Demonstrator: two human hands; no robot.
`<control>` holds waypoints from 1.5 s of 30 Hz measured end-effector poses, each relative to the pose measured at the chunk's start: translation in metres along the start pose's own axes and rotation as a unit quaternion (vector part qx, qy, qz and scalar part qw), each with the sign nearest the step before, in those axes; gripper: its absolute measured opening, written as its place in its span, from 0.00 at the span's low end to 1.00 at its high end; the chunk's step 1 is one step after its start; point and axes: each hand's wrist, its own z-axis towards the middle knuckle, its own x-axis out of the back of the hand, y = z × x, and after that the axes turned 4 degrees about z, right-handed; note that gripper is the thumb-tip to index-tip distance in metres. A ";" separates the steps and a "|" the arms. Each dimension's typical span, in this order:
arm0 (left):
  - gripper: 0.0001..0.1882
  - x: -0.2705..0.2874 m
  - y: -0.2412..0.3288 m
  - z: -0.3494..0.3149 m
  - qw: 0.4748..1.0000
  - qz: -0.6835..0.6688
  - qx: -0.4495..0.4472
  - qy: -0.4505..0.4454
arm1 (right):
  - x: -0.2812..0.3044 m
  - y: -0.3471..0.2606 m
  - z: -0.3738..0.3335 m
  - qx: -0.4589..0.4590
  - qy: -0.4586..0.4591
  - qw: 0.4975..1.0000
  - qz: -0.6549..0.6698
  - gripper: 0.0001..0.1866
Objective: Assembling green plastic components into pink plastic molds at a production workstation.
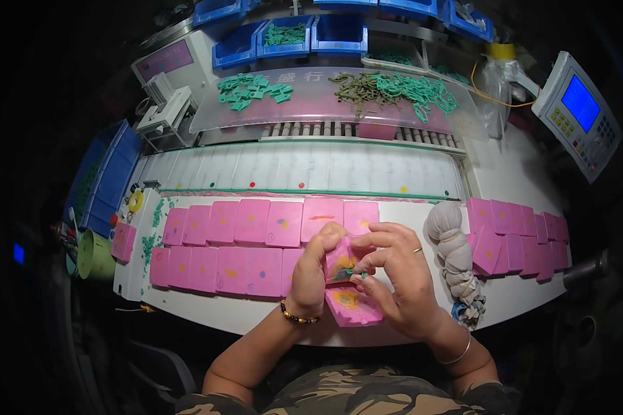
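My left hand [307, 278] is closed around a pink rubber mould [353, 309] near the front edge of the table. The mould is spread apart into two flaps, each with a yellow and dark stain on its inner face. Over its upper flap, the thumb and fingers of my right hand [410, 294] pinch a small green wax piece [357, 272]. Most of that piece is hidden by the fingertips. Two rows of similar pink moulds [251, 220] lie flat just beyond and left of my hands.
More pink moulds [509, 238] are stacked at the right, beside a bundle of whitish cloth [445, 238]. Green wax pieces [246, 91] lie on a clear sheet [311, 114] behind a white roller conveyor [291, 166]. Blue bins [339, 38] stand at the back; a control panel [580, 104] is at right.
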 end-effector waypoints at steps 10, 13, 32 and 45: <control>0.14 0.005 -0.001 0.003 0.988 -0.008 -0.020 0.152 | -0.005 -0.012 -0.007 0.026 -0.050 0.998 -0.032 0.10; 0.17 0.003 0.005 0.003 0.990 -0.037 0.008 0.137 | -0.006 -0.022 -0.012 0.035 -0.077 0.996 -0.017 0.12; 0.09 -0.017 0.004 -0.017 0.952 0.301 -0.038 -0.038 | 0.010 0.015 -0.023 -0.195 0.066 0.958 0.201 0.10; 0.08 -0.015 0.009 -0.019 0.938 0.344 -0.001 -0.039 | 0.018 0.014 -0.018 0.047 0.062 0.973 -0.215 0.10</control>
